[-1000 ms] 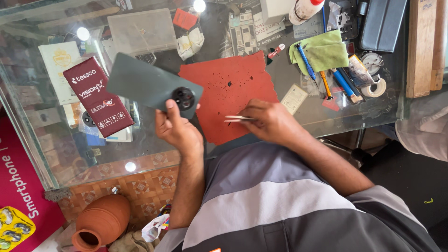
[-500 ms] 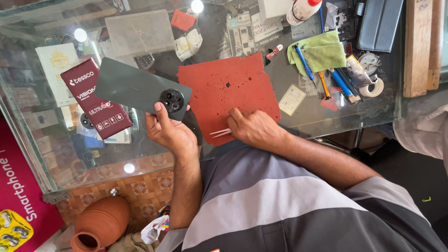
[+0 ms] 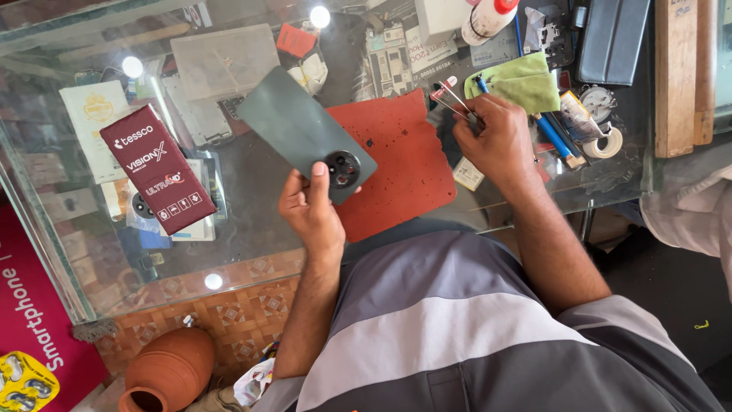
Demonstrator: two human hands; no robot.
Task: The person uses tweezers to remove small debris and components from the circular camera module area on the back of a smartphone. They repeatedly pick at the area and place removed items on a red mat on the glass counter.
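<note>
Fingers of the left hand (image 3: 311, 214) are curled around the lower end of a dark green phone (image 3: 301, 137), its back facing up and its round camera ring just above the thumb. The phone is held tilted above the glass surface (image 3: 252, 229), its lower corner overlapping the left edge of a red rubber mat (image 3: 404, 164) that lies on the glass. Right of the mat, the right hand (image 3: 499, 141) is closed around thin metal tweezers (image 3: 454, 98), whose tips point up and left past the mat's top right corner. Just above that hand lies a green cloth (image 3: 526, 80), with blue-handled tools (image 3: 553, 133) beside it and a roll of tape (image 3: 606, 141) further right of the mat. Left of the mat, beyond the phone, a maroon phone box (image 3: 156, 172) rests on the glass. A clay pot (image 3: 168, 370) stands on the floor below the surface, well left of the mat.
</note>
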